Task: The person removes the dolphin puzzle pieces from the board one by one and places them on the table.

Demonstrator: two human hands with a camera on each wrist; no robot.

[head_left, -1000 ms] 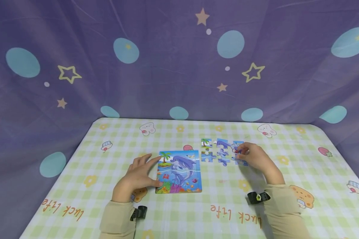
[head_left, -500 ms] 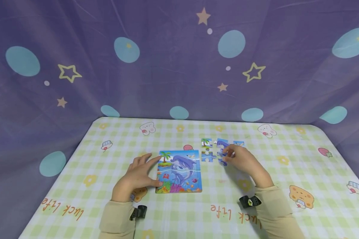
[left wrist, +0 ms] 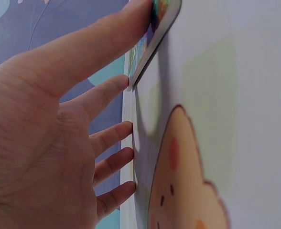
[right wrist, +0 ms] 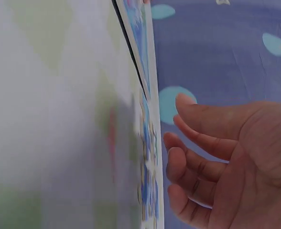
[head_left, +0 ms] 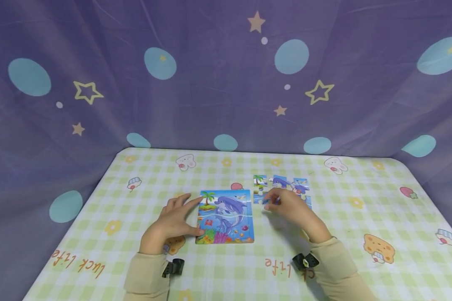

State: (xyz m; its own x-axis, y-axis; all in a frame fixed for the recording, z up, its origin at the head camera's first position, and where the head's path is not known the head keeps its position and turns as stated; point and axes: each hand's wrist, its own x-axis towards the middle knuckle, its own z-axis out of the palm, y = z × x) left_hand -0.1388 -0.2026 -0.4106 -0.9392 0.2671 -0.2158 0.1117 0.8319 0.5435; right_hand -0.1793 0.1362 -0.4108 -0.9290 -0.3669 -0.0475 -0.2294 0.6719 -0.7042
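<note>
A square dolphin puzzle board (head_left: 231,217) lies flat on the table, with a palm tree and coral printed on it. My left hand (head_left: 171,221) rests at its left side, thumb on the near corner and index fingertip at the far one; the left wrist view shows the fingers straight. To the right of the board, several jigsaw pieces (head_left: 280,181) with matching sea pictures lie in a loose grid. Over the left and middle of that grid is my right hand (head_left: 291,207), fingers loosely bent. Nothing shows between its thumb and fingers in the right wrist view, and it hides some pieces.
A green-and-white checked tablecloth (head_left: 361,276) with printed cartoons covers the table. Behind the table's far edge hangs a purple curtain (head_left: 218,104) with stars and blue dots. Each wrist wears a black camera strap (head_left: 305,262).
My right hand has moved left across the jigsaw pieces, from the right column toward the left one, uncovering the right-hand pieces. The left hand and the board have stayed in place.
</note>
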